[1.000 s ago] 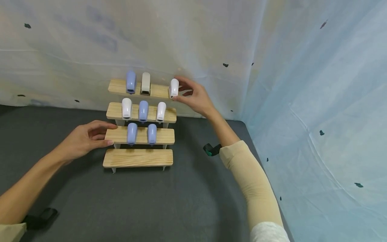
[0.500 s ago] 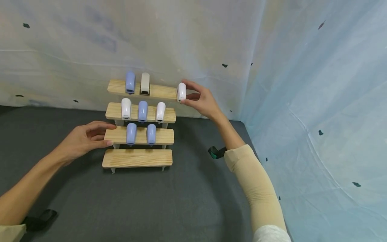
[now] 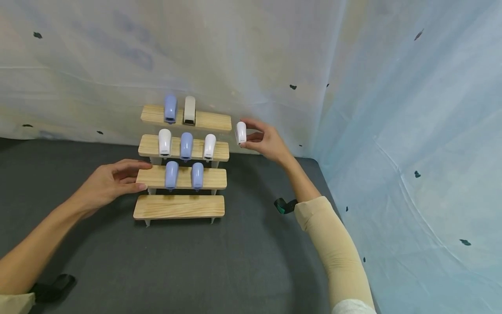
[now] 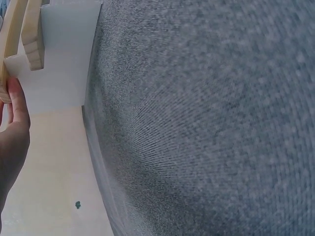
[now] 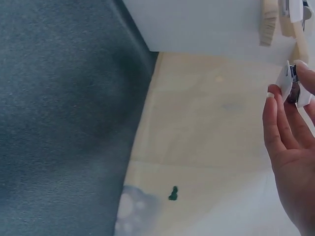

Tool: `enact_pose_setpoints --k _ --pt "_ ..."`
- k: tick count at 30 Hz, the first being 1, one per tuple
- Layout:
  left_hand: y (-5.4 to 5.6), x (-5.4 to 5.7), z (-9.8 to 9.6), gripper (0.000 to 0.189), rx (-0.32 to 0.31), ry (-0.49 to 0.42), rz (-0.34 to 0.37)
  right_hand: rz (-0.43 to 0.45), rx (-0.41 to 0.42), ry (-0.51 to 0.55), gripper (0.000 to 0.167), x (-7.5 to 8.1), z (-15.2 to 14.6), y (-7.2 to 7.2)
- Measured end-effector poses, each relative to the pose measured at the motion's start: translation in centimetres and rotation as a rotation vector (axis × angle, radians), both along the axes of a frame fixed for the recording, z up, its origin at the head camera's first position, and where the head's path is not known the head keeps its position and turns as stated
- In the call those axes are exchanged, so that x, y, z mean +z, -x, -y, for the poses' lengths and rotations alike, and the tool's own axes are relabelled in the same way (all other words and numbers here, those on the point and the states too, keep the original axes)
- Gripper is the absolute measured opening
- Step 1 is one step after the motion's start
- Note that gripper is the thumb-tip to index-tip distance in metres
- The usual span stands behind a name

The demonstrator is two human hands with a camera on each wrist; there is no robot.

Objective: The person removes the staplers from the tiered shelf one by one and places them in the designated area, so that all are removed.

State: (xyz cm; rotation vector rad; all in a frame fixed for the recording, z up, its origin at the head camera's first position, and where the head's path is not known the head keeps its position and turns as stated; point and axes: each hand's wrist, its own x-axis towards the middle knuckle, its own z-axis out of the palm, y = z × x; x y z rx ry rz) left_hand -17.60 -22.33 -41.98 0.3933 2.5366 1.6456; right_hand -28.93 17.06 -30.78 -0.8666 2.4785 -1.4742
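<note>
Plainly, our left forearm comes in from the near left of the stand (image 3: 178,206), and our left grip (image 3: 106,182) pinches the left end of its second tier from the bottom, thumb at the front edge, fingers at the rear. Our right arm, in a beige sleeve (image 3: 333,248), reaches forward along the stand's right side, wrist bared and fingertips turned toward it. There our right grip (image 3: 266,140) is narrow, holding a white stapler (image 3: 241,133) between thumb and fingers, on the side facing the stand. We see that stapler apart from the stand, just beyond the right end of its top tier. Around the stand, our dark bench (image 3: 188,266) spreads forward and rightward to a rounded far-right corner. Behind the stand hangs a pale sheet (image 3: 255,52); well to its right, a bluish sheet (image 3: 412,131) bounds our room.
</note>
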Motion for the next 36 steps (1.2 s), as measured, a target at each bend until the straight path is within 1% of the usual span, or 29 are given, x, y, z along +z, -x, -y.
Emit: enact_pose_setpoints --k 5,10,13,16,19,21,27,32,36 --pt "0.1 0.2 0.0 0.051 -0.012 -0.017 0.013 0.030 -0.012 0.003 0.063 -1.0 -0.6 0.2" --pt "0.0 0.4 0.3 0.050 -0.009 0.005 0.018 0.042 -0.015 0.005 0.062 -2.3 -1.0 0.7" --pt "0.1 0.5 0.4 0.052 -0.007 0.026 0.021 0.062 -0.018 0.010 0.063 -3.5 -1.5 1.0" --pt "0.2 0.7 0.3 0.052 -0.011 0.039 0.023 0.087 -0.029 0.022 0.065 -5.2 -2.1 1.7" --pt "0.2 0.8 0.4 0.052 -0.035 0.041 0.004 0.096 -0.047 0.027 0.065 -6.7 -2.5 2.4" --pt "0.2 0.8 0.5 0.051 -0.044 0.033 0.006 0.096 -0.062 0.020 0.065 -7.5 -2.7 2.7" --pt "0.1 0.7 0.4 0.050 -0.039 0.034 0.040 0.104 -0.105 -0.034 0.065 -8.6 -3.1 2.6" --pt "0.1 0.8 0.2 0.051 -0.043 0.055 0.044 0.094 -0.126 -0.050 0.065 -9.7 -3.4 2.5" --pt "0.0 0.5 0.2 0.051 -0.048 0.055 0.041 0.089 -0.127 -0.069 0.065 -10.8 -3.6 2.7"
